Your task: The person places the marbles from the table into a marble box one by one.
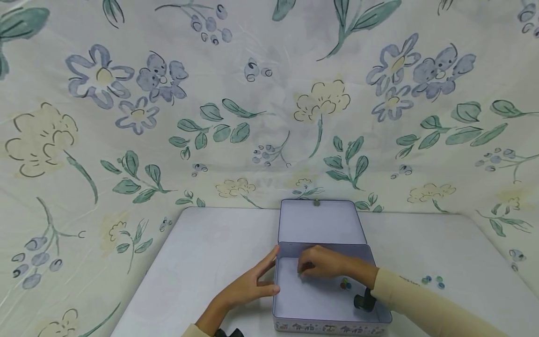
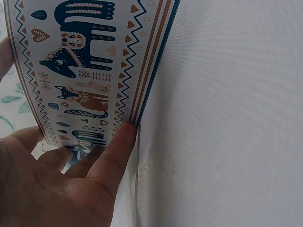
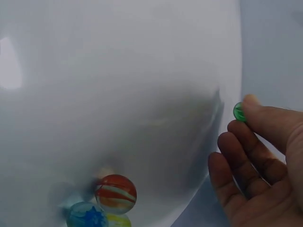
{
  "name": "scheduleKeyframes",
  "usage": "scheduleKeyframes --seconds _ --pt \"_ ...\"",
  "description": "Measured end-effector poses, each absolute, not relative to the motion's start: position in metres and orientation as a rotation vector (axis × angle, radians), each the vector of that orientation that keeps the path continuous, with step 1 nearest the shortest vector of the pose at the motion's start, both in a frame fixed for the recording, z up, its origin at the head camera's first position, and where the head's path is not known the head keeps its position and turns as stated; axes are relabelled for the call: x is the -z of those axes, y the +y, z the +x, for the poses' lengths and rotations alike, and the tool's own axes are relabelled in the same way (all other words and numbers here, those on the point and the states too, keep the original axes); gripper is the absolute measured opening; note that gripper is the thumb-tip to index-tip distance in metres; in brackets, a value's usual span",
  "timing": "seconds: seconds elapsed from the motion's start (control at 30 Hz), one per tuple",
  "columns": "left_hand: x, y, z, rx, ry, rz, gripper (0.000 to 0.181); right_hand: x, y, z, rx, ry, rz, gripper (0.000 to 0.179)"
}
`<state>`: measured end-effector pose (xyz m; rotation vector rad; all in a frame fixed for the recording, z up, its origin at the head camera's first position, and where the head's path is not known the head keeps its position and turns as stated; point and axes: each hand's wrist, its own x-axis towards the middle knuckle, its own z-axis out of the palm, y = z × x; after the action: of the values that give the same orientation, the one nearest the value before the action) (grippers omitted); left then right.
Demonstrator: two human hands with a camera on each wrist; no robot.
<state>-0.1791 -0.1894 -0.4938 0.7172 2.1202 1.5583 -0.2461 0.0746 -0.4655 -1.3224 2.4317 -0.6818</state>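
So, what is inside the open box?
Red, blue and yellow marbles lie on the box floor; the right hand, reaching in, pinches a green marble. Whatever the arm covers cannot be seen.

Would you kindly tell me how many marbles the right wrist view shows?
4: a green marble pinched in the right hand, plus a red-striped marble, a blue marble and a yellow marble grouped inside the box; more may be hidden.
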Motion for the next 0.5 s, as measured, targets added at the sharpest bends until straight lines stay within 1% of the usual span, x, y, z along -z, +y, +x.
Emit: scheduleKeyframes --seconds 0.5 --pt "0.4934 -0.1894 -0.1789 -1.557 2.120 0.712 0.092 0.4713 0.0752 -0.2454 0.586 2.457 -1.334 0.006"
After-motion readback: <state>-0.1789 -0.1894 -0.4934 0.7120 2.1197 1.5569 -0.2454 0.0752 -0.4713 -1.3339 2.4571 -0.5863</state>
